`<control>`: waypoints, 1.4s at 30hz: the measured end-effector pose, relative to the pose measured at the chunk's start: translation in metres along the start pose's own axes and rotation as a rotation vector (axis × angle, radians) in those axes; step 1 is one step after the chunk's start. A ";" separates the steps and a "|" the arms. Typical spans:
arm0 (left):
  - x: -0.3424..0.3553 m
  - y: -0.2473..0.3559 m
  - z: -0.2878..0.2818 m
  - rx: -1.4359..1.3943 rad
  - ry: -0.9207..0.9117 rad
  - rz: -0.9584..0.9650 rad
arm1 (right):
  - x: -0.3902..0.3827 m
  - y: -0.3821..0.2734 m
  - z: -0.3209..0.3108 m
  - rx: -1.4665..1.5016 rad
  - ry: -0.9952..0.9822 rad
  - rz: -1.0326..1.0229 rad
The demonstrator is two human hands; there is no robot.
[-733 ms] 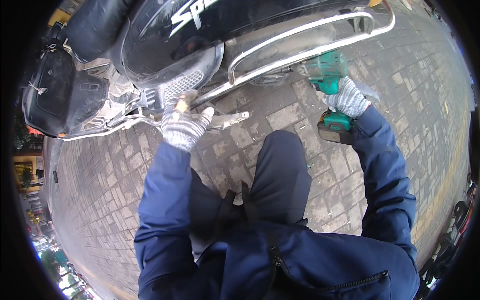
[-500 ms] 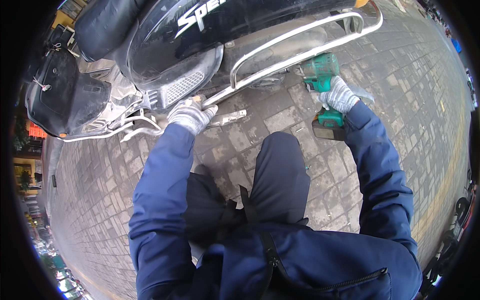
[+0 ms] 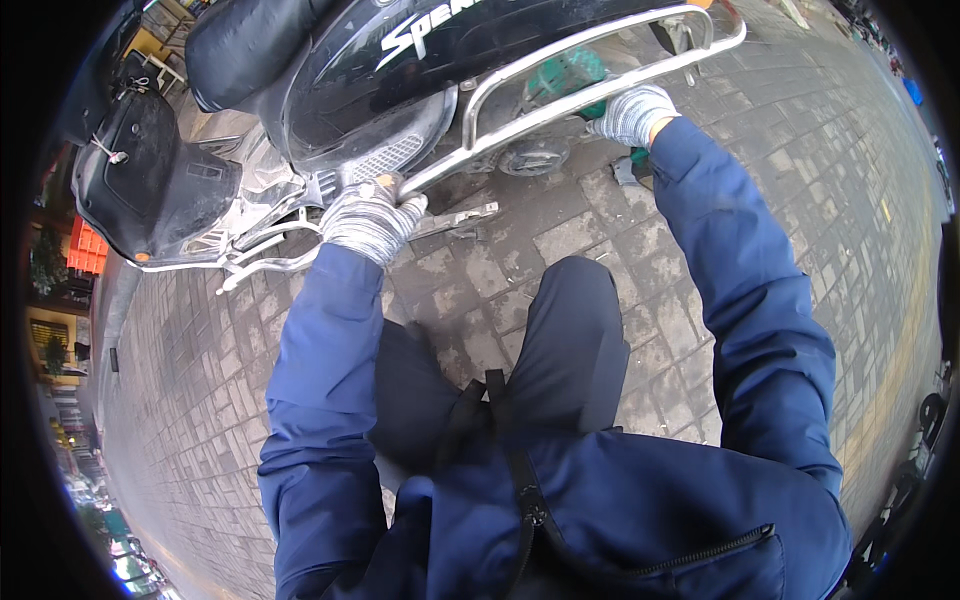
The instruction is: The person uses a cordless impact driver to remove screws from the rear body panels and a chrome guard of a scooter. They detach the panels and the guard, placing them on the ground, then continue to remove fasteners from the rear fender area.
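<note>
While a shiny silver bent-metal bar [image 3: 540, 122] hides part of it, I can see a chunky green plastic power drill [image 3: 566, 74] by the black plastic scooter [image 3: 340, 100]. Its body looks fat and round, and a bit of its bottom end peeks out beside the blue sleeve [image 3: 715, 215]. The right hand [image 3: 636, 115], in a grey-and-white striped knit glove, is wrapped around the drill, whose round body sticks out left of the fingers. The left hand [image 3: 368, 222], gloved the same, curls its fingers around the bar's lower end.
</note>
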State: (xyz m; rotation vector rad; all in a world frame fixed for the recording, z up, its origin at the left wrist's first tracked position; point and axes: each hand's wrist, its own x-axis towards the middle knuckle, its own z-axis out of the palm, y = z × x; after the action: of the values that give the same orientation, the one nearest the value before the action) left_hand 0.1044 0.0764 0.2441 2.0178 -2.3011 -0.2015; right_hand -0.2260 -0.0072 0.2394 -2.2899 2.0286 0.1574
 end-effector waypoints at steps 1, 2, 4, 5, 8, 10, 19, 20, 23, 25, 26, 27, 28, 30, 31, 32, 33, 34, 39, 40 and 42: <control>-0.001 0.001 0.001 0.062 0.025 -0.005 | -0.001 -0.003 0.000 -0.035 0.042 0.005; 0.002 0.000 0.000 0.044 -0.059 -0.046 | -0.002 -0.004 0.001 -0.059 0.110 -0.005; 0.004 0.000 -0.001 0.033 -0.020 -0.016 | 0.000 -0.006 0.007 0.008 0.276 0.054; 0.004 0.000 0.000 0.054 -0.018 -0.019 | 0.001 -0.007 0.011 0.025 0.309 0.072; 0.007 0.000 -0.003 0.093 0.003 -0.023 | 0.004 -0.007 0.014 0.064 0.336 0.052; 0.008 0.000 -0.005 0.091 -0.013 -0.038 | 0.005 -0.008 0.014 0.048 0.344 0.058; 0.012 -0.005 -0.005 0.037 0.001 -0.019 | 0.002 -0.016 0.010 -0.023 0.214 0.139; 0.013 -0.006 -0.004 0.044 0.033 -0.001 | 0.003 -0.018 0.010 -0.023 0.200 0.153; 0.015 -0.008 -0.002 -0.028 0.012 -0.008 | 0.000 -0.020 0.009 -0.043 0.198 0.179; 0.015 -0.008 -0.001 -0.005 0.006 0.000 | -0.005 -0.022 0.008 -0.031 0.219 0.196; 0.015 -0.008 0.000 0.008 0.026 -0.003 | -0.007 -0.022 0.006 -0.035 0.218 0.183; 0.015 -0.008 0.001 0.008 0.030 0.021 | -0.008 -0.022 0.004 -0.036 0.225 0.169; 0.015 -0.008 0.001 -0.001 0.024 0.021 | -0.010 -0.022 0.003 -0.039 0.231 0.169; 0.016 -0.009 0.001 -0.016 0.017 0.019 | -0.012 -0.022 0.001 0.001 0.193 0.170; 0.017 -0.009 0.002 0.008 -0.023 0.023 | -0.012 -0.021 0.002 -0.009 0.194 0.175; 0.018 -0.011 0.002 0.031 -0.051 0.023 | -0.011 -0.020 0.002 -0.017 0.197 0.178; 0.019 -0.012 0.002 0.012 -0.070 0.014 | -0.011 -0.019 0.003 -0.027 0.221 0.173; 0.019 -0.013 0.004 -0.007 -0.086 0.002 | -0.010 -0.017 0.004 0.031 0.155 0.187; 0.021 -0.014 0.011 -0.013 -0.040 0.010 | -0.006 -0.002 0.014 0.003 0.184 0.215; 0.022 -0.014 0.012 -0.027 -0.060 0.009 | -0.005 0.003 0.016 0.035 0.176 0.237; 0.025 -0.015 0.014 -0.058 -0.098 0.003 | -0.004 0.011 0.020 0.098 0.164 0.282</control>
State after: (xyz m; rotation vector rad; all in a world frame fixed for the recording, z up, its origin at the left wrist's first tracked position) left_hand 0.1136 0.0501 0.2275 2.0197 -2.3260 -0.3708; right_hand -0.2374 -0.0024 0.2200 -2.0102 2.3753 -0.1163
